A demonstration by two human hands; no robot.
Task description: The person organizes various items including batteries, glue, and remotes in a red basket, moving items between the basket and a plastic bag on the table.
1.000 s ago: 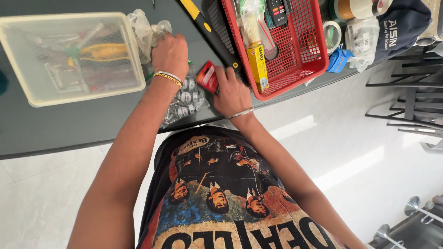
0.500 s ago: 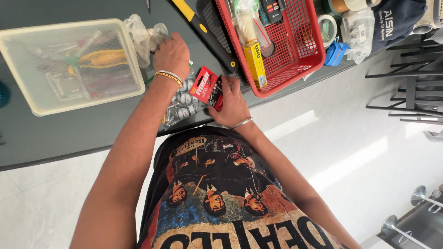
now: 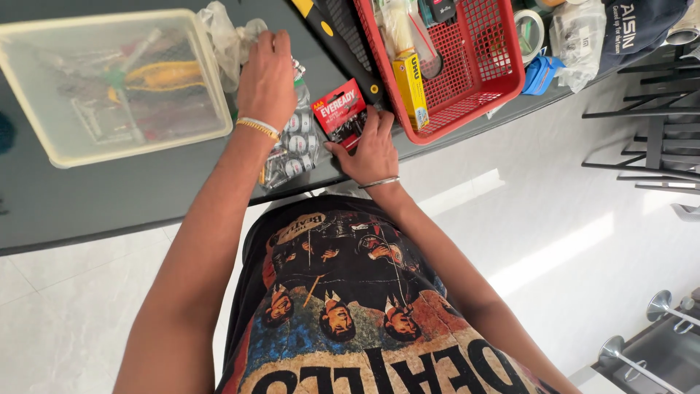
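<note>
Red card of batteries [image 3: 341,111] lay on the dark table [image 3: 109,197], pinned under my right hand [image 3: 373,149], whose grip pressed flat on it rather than closed. My left hand [image 3: 267,80] rested on a clear bag of batteries [image 3: 292,149], whether clenched I could not tell, between a lidded plastic box [image 3: 117,84] and a red basket [image 3: 474,66].

Left hand [image 3: 267,80], right hand [image 3: 373,149] outstretched
</note>
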